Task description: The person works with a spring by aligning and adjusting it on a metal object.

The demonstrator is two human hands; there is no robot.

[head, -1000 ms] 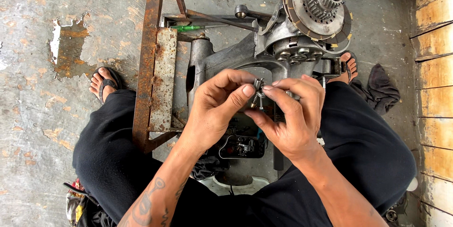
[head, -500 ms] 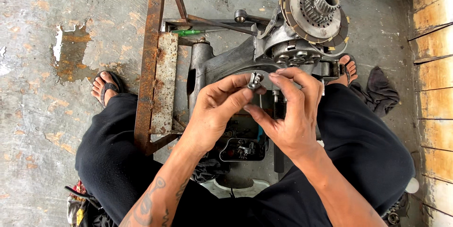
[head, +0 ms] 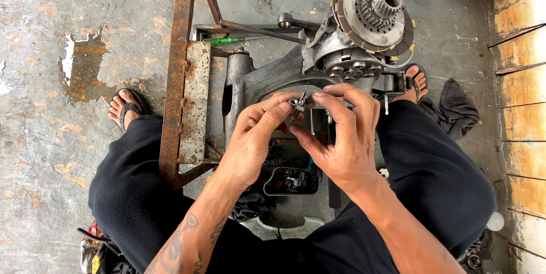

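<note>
Both of my hands meet over a grey scooter engine case [head: 267, 77] that rests on a rusty steel stand [head: 176, 69]. My left hand [head: 253, 137] and my right hand [head: 341, 132] pinch one small metal part with a spring [head: 297, 105] between their fingertips. At the engine's far end sits a round clutch assembly with a toothed gear [head: 375, 15]. My legs in black trousers straddle the stand.
A small black tray of tiny metal parts [head: 291, 180] lies under my hands. A dark rag [head: 455, 112] lies by my right foot. A green-handled tool [head: 224, 40] rests on the stand. Wooden boards [head: 520, 80] line the right side of the stained concrete floor.
My hands have stayed together on the small part and shifted a little upward in view; the fingers have turned the part slightly. The engine has not moved.
</note>
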